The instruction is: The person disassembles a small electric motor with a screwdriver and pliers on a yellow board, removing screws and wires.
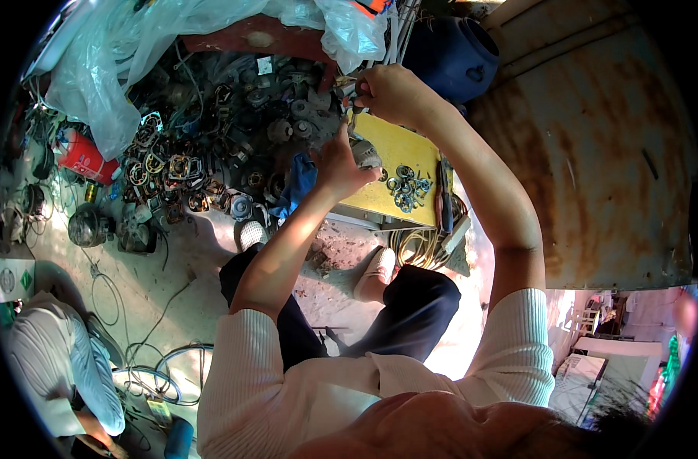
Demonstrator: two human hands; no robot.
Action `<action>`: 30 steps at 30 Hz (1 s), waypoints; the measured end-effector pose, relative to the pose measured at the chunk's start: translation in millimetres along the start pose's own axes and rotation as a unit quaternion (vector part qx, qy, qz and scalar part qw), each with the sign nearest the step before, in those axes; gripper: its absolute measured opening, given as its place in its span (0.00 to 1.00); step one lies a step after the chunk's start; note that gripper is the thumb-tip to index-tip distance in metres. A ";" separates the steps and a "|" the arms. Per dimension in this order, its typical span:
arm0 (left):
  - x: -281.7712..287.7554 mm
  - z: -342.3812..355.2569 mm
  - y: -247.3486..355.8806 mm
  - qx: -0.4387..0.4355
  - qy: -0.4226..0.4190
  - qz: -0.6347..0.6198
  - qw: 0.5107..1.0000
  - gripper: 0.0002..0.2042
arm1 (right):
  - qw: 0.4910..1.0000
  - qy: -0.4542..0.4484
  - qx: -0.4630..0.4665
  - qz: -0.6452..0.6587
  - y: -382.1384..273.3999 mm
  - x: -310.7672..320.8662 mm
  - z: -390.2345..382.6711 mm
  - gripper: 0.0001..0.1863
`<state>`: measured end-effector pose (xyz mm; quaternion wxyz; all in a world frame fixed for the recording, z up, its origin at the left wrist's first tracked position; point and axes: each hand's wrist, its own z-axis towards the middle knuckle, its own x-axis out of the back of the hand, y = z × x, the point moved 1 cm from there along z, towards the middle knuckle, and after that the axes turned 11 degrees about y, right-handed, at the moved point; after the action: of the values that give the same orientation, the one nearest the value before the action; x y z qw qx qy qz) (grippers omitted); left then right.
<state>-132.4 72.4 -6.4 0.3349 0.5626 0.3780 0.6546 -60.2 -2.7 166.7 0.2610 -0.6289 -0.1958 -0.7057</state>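
My left hand point(340, 167) is closed around a grey, roughly cylindrical metal part point(366, 154), held over the left side of a yellow-topped bench point(395, 141). Its index finger stretches up toward my right hand point(395, 93). That hand is bent inward at the bench's far left corner, its fingers curled together on a small object too hidden to name. Several metal rings point(408, 189) lie in a cluster on the yellow top. Along the right edge of the bench rests a dark long-handled tool point(444, 197), and a blue cloth point(299, 182) hangs by the left edge.
A heap of metal motor parts point(184, 168) spreads to the left, with a red container point(87, 157) and clear plastic sheeting point(104, 84). A blue barrel point(452, 57) and a rusty metal panel point(586, 153) stand right. Coiled yellow hose point(418, 249) lies below the bench; another person point(58, 359) crouches lower left.
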 end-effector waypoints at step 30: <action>-21.6 -38.3 11.9 -0.145 0.117 0.126 0.974 0.53 | 0.991 0.042 -0.125 0.030 24.4 24.7 -64.9 0.13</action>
<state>-167.3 43.4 -9.6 0.2816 0.4707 0.2419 0.8004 -98.0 -64.1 181.4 0.2093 -0.6324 -0.0756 -0.7420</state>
